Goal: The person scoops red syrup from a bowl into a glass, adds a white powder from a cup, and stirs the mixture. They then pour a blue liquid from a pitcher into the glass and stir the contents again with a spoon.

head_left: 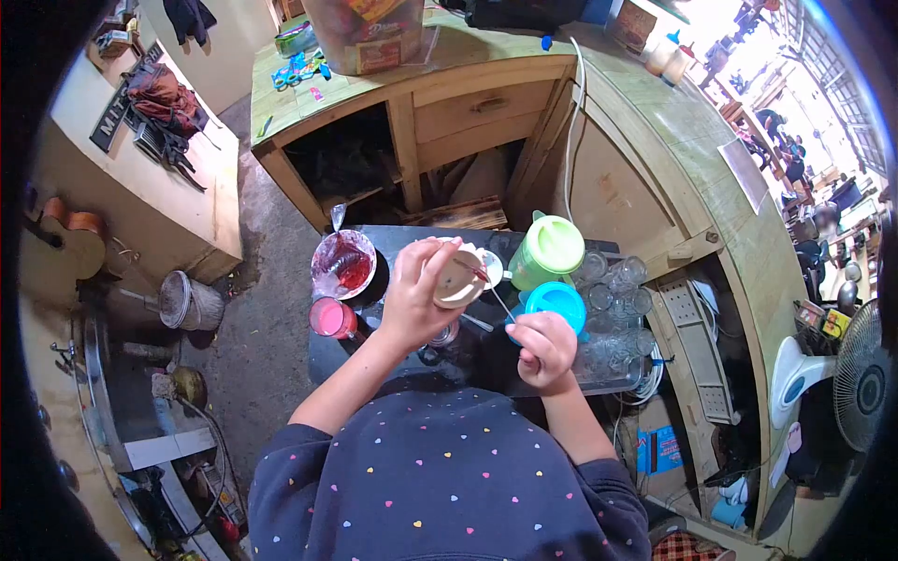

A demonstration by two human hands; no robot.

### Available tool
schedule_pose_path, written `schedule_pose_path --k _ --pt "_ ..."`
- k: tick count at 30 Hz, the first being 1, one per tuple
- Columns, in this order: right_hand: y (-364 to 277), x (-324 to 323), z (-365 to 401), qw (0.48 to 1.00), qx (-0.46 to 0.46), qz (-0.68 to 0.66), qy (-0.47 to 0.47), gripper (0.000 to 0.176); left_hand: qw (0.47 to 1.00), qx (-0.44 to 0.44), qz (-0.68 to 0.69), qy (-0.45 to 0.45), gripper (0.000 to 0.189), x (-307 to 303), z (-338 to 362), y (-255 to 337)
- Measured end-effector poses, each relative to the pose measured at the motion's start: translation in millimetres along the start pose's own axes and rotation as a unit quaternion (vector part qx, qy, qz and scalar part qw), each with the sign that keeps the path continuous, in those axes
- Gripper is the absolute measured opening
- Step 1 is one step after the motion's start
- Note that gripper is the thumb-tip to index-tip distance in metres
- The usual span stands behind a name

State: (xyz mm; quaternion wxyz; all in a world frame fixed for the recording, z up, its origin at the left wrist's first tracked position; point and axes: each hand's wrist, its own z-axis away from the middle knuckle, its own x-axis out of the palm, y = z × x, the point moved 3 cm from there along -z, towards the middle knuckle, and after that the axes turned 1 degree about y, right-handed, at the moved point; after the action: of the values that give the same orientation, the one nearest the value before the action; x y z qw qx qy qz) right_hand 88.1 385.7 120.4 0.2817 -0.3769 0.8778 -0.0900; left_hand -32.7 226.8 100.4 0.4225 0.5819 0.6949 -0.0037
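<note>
My left hand is wrapped around a cream-coloured bowl, tilted above the small dark table. In my right hand is the thin handle of a spoon; its tip reaches the bowl's rim, where something dark red shows. To the left stand a bowl of red jelly with a spoon in it and a glass of pink drink. Behind my right hand are a green lidded pitcher and a container with a blue lid. Another metal handle shows between my hands.
Several clear glasses crowd a tray at the table's right. A wooden counter curves around ahead and right, carrying a large plastic tub. A fan stands far right. A bucket sits on the floor at left.
</note>
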Motion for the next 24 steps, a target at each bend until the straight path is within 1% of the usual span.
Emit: schedule_pose_path --k 4,8,11,14,17,18,20,23,24 --pt "1.5 -0.6 -11.3 0.999 -0.010 0.020 -0.045 0.023 1.000 0.018 0.018 0.003 0.086 -3.7 -8.6 14.8" --pt "7.7 -1.0 -14.4 0.998 -0.011 0.022 -0.066 0.023 0.999 0.031 0.025 -0.010 0.086 -4.2 -10.8 18.5" --pt "11.1 2.5 -13.1 0.998 0.008 0.020 -0.058 0.019 0.998 0.045 0.022 -0.032 0.089 -4.9 -11.2 19.3" --pt "11.8 5.8 -5.3 0.998 0.044 -0.003 -0.034 0.014 0.998 0.043 0.030 -0.035 0.086 -6.4 -13.5 22.2" --pt "13.8 12.7 8.4 0.992 0.113 -0.051 0.036 0.013 0.997 0.044 0.027 -0.052 0.085 -6.7 -15.3 22.6" --pt "13.6 14.6 12.6 0.982 0.163 -0.080 0.048 0.014 0.997 0.045 0.025 -0.052 0.085 -6.3 -15.8 23.3" --pt "11.8 19.8 21.5 0.953 0.262 -0.137 0.073 0.017 0.997 0.048 0.020 -0.053 0.084 -4.9 -16.3 25.0" --pt "7.3 30.7 34.1 0.912 0.335 -0.187 0.146 0.023 0.997 0.044 0.026 -0.053 0.083 -0.6 -14.4 25.0" --pt "5.3 34.0 36.9 0.901 0.346 -0.205 0.161 0.023 0.998 0.038 0.023 -0.055 0.083 -0.3 -14.1 25.7"
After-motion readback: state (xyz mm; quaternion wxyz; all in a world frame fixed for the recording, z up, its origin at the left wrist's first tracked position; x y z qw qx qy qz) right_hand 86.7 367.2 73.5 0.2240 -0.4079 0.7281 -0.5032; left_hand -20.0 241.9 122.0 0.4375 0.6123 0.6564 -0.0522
